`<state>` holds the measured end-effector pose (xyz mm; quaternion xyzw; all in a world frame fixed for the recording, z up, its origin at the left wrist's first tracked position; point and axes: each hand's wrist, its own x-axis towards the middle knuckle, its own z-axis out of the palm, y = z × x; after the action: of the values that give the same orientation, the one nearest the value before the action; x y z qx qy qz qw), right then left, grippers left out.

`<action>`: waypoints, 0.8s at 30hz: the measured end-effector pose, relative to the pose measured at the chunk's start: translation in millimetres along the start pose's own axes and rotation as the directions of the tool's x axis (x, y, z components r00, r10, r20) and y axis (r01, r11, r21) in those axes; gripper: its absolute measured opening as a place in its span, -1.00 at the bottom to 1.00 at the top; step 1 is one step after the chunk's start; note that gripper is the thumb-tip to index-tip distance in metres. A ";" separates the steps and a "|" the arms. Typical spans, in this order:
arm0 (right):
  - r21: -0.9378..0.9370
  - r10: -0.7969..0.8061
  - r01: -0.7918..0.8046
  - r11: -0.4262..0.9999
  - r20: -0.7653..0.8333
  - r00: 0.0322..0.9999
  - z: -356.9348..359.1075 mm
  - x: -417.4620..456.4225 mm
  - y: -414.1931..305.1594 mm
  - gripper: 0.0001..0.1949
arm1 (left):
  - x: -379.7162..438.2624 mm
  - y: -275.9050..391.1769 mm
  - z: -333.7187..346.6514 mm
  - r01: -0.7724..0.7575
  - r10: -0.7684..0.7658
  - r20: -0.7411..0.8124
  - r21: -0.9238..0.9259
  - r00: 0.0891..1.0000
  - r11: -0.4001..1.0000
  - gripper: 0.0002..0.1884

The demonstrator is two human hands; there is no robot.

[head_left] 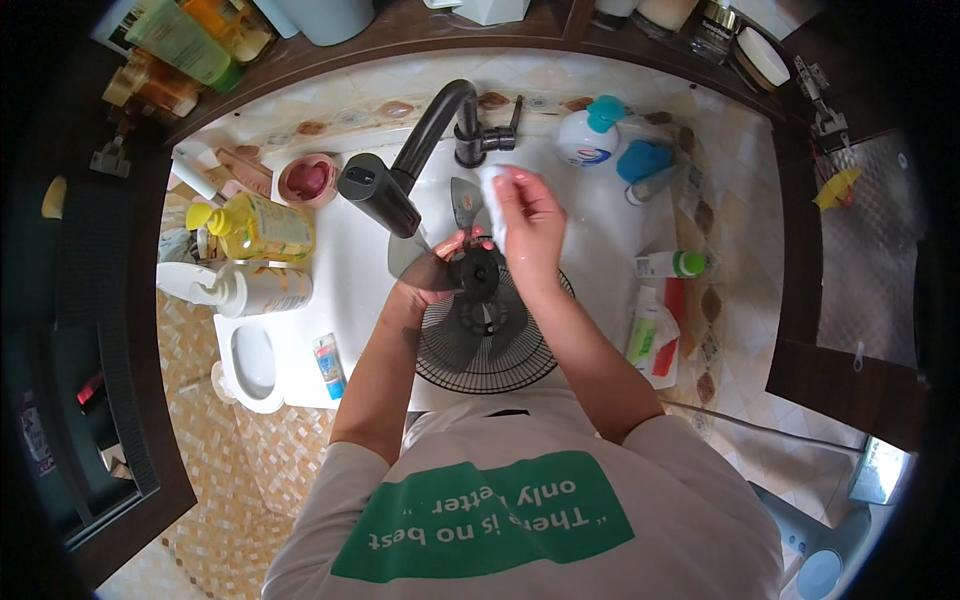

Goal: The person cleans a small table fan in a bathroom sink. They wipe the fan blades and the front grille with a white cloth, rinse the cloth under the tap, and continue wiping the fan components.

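Observation:
Over the white washbasin [360,285], my left hand [426,289] grips a dark translucent fan blade assembly [431,271] near its hub. One blade points up towards the tap, and a sticker shows on it. My right hand [538,221], raised just right of the blades, pinches a white cloth or pad [495,201]. Whether the pad touches a blade cannot be told. Below the hub, a round black wire fan grille [487,381] lies in the basin against its front, partly covered by my forearms and the blades. More dark blade shapes show over the grille.
A black tap [382,195] arches over the basin's left side. Yellow [262,229] and white pump bottles [262,291] stand left; a white soap bottle [586,139] and blue sponge [643,161] sit back right. Tubes [664,264] line the right rim. A shelf [510,34] overhangs the back.

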<state>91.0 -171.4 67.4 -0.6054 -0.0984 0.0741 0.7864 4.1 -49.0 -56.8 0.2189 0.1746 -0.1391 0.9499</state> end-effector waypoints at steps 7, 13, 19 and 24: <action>-0.411 -0.140 0.230 0.882 0.237 0.961 25.7 -17.9 59.6 -0.87 | 17.2 -14.0 -8.7 -0.140 0.138 -0.065 -0.028 0.988 0.990 -0.64; -0.468 -0.003 0.071 0.881 0.144 0.990 45.9 -15.2 67.0 -0.97 | 16.6 -24.3 30.8 -0.166 0.333 0.321 -0.451 0.887 0.877 -0.70; -0.348 -0.145 0.303 0.887 0.413 0.899 35.7 -37.0 53.2 -0.98 | 18.8 -17.9 15.5 -0.419 0.476 0.278 -0.242 0.834 0.875 -0.69; -0.485 -0.086 0.172 0.857 0.195 0.977 42.5 -0.8 57.7 -0.93 | 36.2 -28.6 -29.8 -0.294 0.304 0.077 -0.121 0.949 0.948 -0.60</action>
<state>80.0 -117.0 22.1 -0.7716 -0.2199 0.0434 0.5953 18.9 -66.7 -106.6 0.1841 0.1012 0.0060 0.9777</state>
